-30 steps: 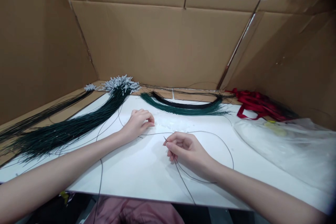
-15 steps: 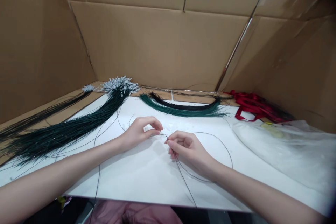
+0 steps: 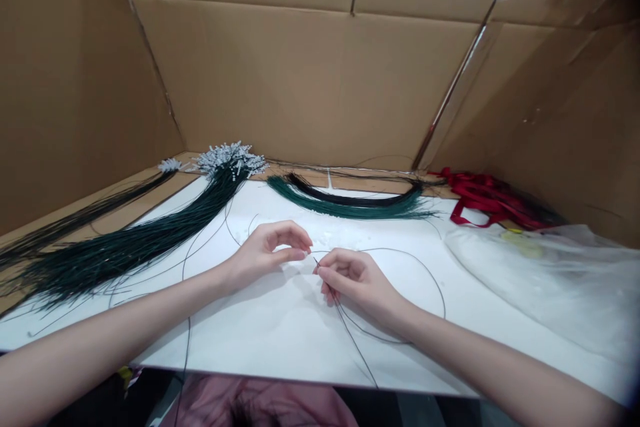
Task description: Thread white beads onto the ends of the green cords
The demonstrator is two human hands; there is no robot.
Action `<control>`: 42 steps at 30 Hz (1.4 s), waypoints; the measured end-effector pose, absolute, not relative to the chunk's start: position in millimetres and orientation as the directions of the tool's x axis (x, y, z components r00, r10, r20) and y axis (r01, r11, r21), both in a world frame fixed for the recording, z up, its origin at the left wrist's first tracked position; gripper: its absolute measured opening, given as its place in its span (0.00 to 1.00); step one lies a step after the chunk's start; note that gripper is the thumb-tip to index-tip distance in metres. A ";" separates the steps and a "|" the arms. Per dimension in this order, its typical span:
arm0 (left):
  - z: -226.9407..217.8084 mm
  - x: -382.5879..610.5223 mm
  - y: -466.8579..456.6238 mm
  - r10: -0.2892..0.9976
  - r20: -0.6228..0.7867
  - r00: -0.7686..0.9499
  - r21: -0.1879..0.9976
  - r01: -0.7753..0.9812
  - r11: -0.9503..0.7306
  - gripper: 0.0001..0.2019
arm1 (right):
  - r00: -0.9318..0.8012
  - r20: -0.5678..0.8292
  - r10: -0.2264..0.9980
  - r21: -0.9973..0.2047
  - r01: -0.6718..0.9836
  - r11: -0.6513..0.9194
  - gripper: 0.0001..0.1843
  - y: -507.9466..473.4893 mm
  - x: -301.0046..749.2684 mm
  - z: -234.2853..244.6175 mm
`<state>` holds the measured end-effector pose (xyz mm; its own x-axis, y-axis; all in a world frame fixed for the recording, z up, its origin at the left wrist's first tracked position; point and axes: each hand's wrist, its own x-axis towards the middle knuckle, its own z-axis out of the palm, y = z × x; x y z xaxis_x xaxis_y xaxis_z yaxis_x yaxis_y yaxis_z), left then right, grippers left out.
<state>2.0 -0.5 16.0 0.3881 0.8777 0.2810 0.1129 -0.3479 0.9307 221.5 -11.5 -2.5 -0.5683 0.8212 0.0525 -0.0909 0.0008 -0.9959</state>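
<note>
A thin black cord [image 3: 433, 280] lies in a wide loop on a white board [image 3: 280, 333], one end pinched upright between thumb and forefinger of the right hand [image 3: 357, 280], the rest trailing under that wrist and off the near edge. The left hand [image 3: 265, 253], just beside it, has thumb and forefinger closed in a fine pinch aimed at the cord's tip. Whether they hold a small piece or the cord itself is too small to tell.

To the left, a thick sheaf of dark green cords [image 3: 150, 240] fans across the board, its far ends capped with white tips [image 3: 230, 159]. A slimmer sheaf [image 3: 75, 220] lies beyond it on the cardboard floor. At the back, a curved bundle of green and black cords [image 3: 350, 207] shows no such tips, and red ribbons [image 3: 485, 203] and a clear plastic bag [image 3: 540, 280] lie to the right, all within cardboard walls [image 3: 300, 80].

Judging by the piles, much of the work looks done. The cord in hand is not yet tipped, and the bare bundle appears to remain.
</note>
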 end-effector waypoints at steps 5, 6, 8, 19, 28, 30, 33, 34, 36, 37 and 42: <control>10.9 2.0 -2.4 0.877 0.251 0.410 0.957 0.033 -0.290 0.08 | -0.562 0.057 0.825 -0.998 -0.064 0.025 0.15 -11.2 220.8 -3.6; 9.9 2.5 -2.9 0.874 0.245 0.419 0.960 0.017 -0.278 0.08 | -0.564 0.064 0.823 -0.997 -0.063 0.035 0.14 -11.0 220.8 -4.3; 8.5 3.7 -3.8 0.871 0.238 0.430 0.966 -0.015 -0.256 0.09 | -0.572 0.076 0.817 -0.997 -0.064 0.047 0.14 -10.9 220.9 -5.9; 7.2 6.2 -3.8 0.881 0.195 0.431 0.981 -0.098 -0.169 0.10 | -0.587 0.094 0.804 -0.995 -0.071 0.065 0.13 -11.5 221.0 -9.6; 7.8 8.7 -5.6 0.871 0.196 0.451 0.980 -0.125 -0.156 0.10 | -0.579 0.091 0.810 -0.996 -0.056 0.072 0.12 -15.6 222.5 -7.8; 8.1 8.9 -5.1 0.870 0.197 0.453 0.979 -0.134 -0.152 0.10 | -0.577 0.087 0.812 -0.996 -0.049 0.072 0.12 -15.8 222.6 -7.7; 8.1 9.6 -4.4 0.864 0.199 0.462 0.978 -0.157 -0.141 0.10 | -0.572 0.090 0.815 -0.996 -0.045 0.079 0.12 -15.9 222.4 -7.1; 8.0 9.9 -4.2 0.862 0.198 0.466 0.977 -0.162 -0.137 0.10 | -0.572 0.092 0.815 -0.996 -0.043 0.083 0.12 -15.8 222.3 -6.8; 7.8 10.4 -4.2 0.861 0.194 0.470 0.978 -0.163 -0.132 0.09 | -0.568 0.095 0.817 -0.995 -0.037 0.090 0.11 -15.5 222.0 -6.2; 7.6 10.6 -4.3 0.861 0.193 0.472 0.978 -0.159 -0.132 0.09 | -0.566 0.095 0.819 -0.995 -0.034 0.092 0.11 -15.2 222.0 -5.8; 7.1 10.1 -5.4 0.860 0.183 0.475 0.982 -0.132 -0.136 0.09 | -0.557 0.085 0.826 -0.995 -0.005 0.099 0.09 -15.0 223.2 -4.7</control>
